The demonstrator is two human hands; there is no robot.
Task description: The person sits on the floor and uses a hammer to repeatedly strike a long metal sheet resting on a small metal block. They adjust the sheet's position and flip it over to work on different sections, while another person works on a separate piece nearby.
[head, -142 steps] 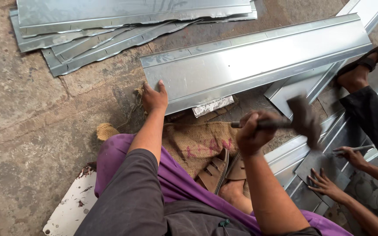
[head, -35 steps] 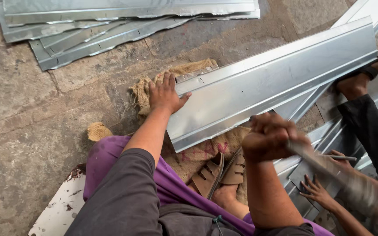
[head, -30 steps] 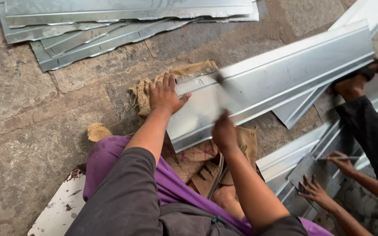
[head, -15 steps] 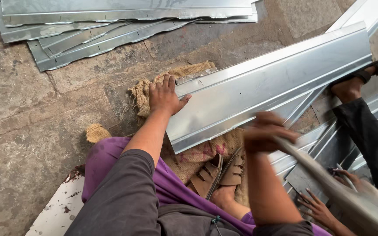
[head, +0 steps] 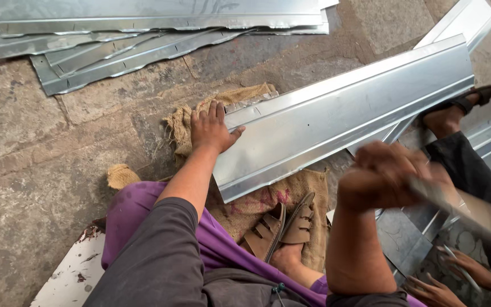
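- Two hands at work, both the seated person's own, seen from above in the head view.
- Left hand [head: 211,128]: spread flat, fingers [head: 207,113] extended and slightly apart, palm pressed down on the near-left end of a long bent metal sheet [head: 348,111]. It grips nothing; it only bears on the sheet, thumb lying along the sheet's surface.
- Right hand [head: 387,176]: closed in a tight fist around the handle of a tool [head: 461,207]. The hand and the tool are motion-blurred; the tool's head cannot be made out.
- The metal sheet is a long shiny strip with a fold running its length. It lies diagonally, from the left hand up toward the upper right, its left end resting on a piece of burlap cloth [head: 188,122] on the stone floor [head: 41,148].
- The right fist is raised just off the sheet's near long edge, apart from it.
- Stack of similar metal sheets [head: 143,28] lies along the top edge, well apart from the hands.
- More sheet pieces [head: 456,28] lie beneath and beyond the far end of the worked strip.
- The person's sandalled feet [head: 282,227] rest on a second patch of burlap below the sheet.
- Another person sits at right: a sandalled foot [head: 456,113] near the sheet's far end, and two hands [head: 456,276] low in the corner.
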